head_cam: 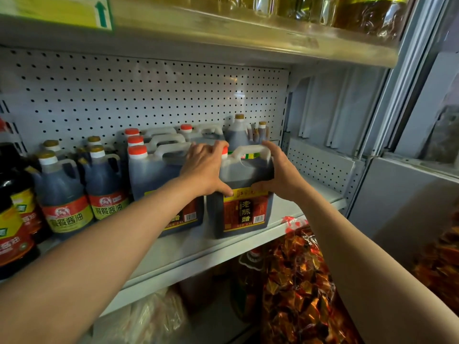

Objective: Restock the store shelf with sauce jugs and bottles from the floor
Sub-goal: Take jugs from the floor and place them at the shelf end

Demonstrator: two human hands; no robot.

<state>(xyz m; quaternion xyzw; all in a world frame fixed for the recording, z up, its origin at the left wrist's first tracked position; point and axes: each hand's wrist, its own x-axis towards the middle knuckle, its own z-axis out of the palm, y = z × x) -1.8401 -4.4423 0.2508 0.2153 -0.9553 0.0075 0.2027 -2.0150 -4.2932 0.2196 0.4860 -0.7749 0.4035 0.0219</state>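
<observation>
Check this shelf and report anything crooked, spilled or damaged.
Nothing stands out. The vinegar jug between the left hand and right hand stands upright on the shelf, beside the matching jugs; no spill shows.

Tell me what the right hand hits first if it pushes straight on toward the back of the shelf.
Probably the two brown-capped bottles standing behind the jug that the right hand holds; beyond them, the pegboard. Depth is hard to judge here.

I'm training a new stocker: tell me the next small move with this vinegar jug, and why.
Probably slide the vinegar jug straight back. It stands at the shelf's front edge, the left hand and right hand grip its sides, and there is room behind it beside the row of red-capped jugs.
</observation>
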